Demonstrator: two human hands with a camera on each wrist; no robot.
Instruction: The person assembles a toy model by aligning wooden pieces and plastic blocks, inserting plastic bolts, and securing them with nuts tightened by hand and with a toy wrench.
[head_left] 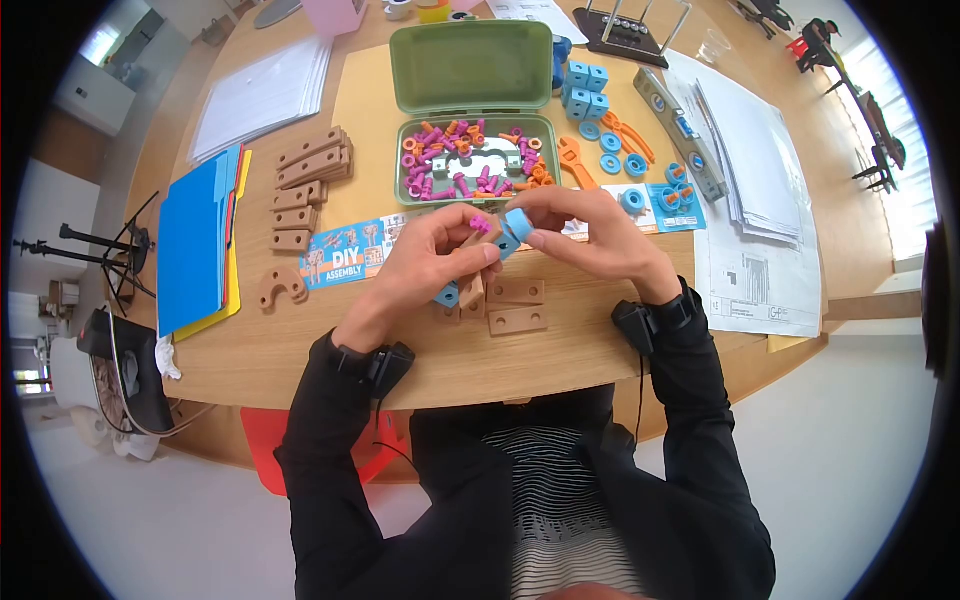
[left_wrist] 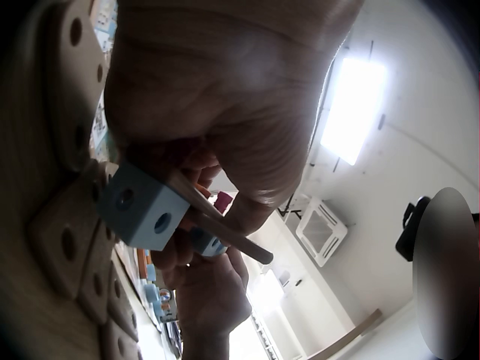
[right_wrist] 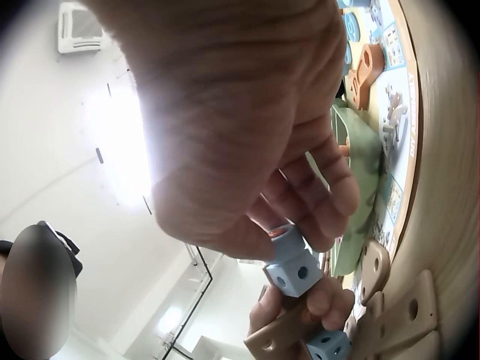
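My left hand (head_left: 425, 258) grips a brown wooden-looking strip (right_wrist: 276, 330) with holes. At one end of it sits a blue cube block (right_wrist: 295, 274), and a second blue cube block (left_wrist: 144, 208) is at the other end. A purple bolt (head_left: 481, 224) sticks up beside the left fingers. With thumb and fingertips, my right hand (head_left: 597, 228) pinches a small round blue piece (right_wrist: 288, 243), which meets the first cube's face. Some orange shows inside that round piece. Below the hands, several brown strips (head_left: 518, 319) with holes lie on the table.
A green case (head_left: 400, 160) with its lid up holds purple and orange bolts. Brown strips (head_left: 310, 160) lie to the left, near blue folders (head_left: 195, 240). Blue cubes (head_left: 585, 90), blue rings (head_left: 610, 163) and orange tools (head_left: 575, 163) are at right. An instruction sheet (head_left: 345, 255) lies beyond the hands.
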